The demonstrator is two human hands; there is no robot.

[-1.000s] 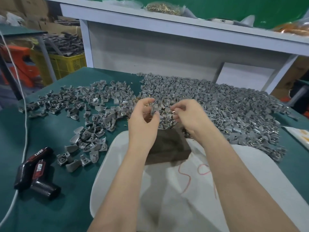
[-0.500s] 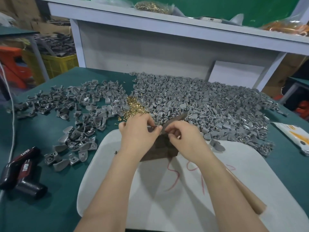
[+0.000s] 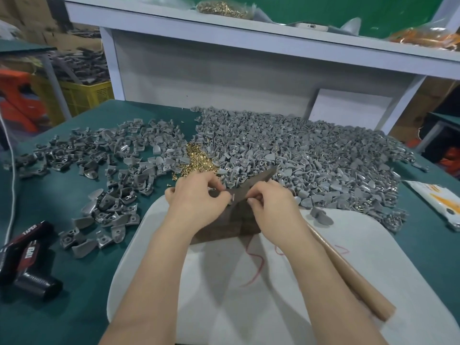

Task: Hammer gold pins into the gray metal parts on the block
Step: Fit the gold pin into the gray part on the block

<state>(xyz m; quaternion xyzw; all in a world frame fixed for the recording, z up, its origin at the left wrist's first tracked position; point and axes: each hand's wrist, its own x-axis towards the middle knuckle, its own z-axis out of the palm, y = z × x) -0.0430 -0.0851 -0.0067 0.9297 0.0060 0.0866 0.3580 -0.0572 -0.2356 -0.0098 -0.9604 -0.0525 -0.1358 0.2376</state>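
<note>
A dark brown block (image 3: 224, 226) stands on the far edge of a white board (image 3: 249, 295). Both hands meet just above its top. My left hand (image 3: 196, 200) pinches a small gray metal part (image 3: 232, 197) between thumb and fingers. My right hand (image 3: 271, 202) has its fingers curled and its tips pinched against that part, on a gold pin that is almost hidden. A loose heap of gold pins (image 3: 196, 160) lies just beyond my left hand. The hammer's wooden handle (image 3: 348, 272) lies on the board under my right forearm, and its head is hidden.
A large pile of gray parts (image 3: 311, 158) fills the table's back right, and a thinner spread of gray parts (image 3: 112, 160) covers the left. A black and red power tool (image 3: 27, 260) lies at the near left, a printed packet (image 3: 438, 205) at the right. A white shelf (image 3: 249, 33) rises behind.
Both hands came back from the pin heap toward me and now meet over the block. The view has tilted down slightly.
</note>
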